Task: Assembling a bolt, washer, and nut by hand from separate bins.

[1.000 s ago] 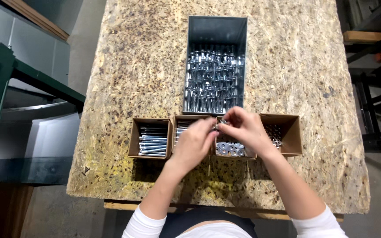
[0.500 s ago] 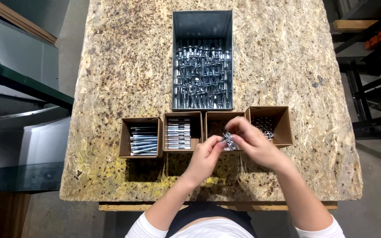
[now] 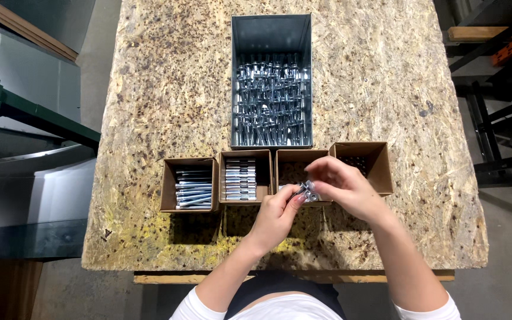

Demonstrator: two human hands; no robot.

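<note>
1. Head view: we see both hands meeting over the third small cardboard box (image 3: 294,161) in a row of four on the chipboard table (image 3: 167,95).
2. Our left hand (image 3: 275,216) pinches a small silver bolt (image 3: 304,191) between thumb and fingertips, closed on its lower left end.
3. Our right hand (image 3: 344,188) has its fingers curled down onto the bolt's other end, also closed on it; whether a nut sits under those fingers we cannot tell.
4. The bolt lies between the two hands, just above the box's near edge, its long axis running roughly left to right with a slight upward tilt. Both hands touch it, so neither is nearer.
5. Left of this box, two boxes (image 3: 189,184) hold longer bolts laid flat; the fourth box (image 3: 370,155) sits just beyond the right hand.
6. Further up the table stands a grey metal bin (image 3: 271,35) full of silver fasteners.
</note>
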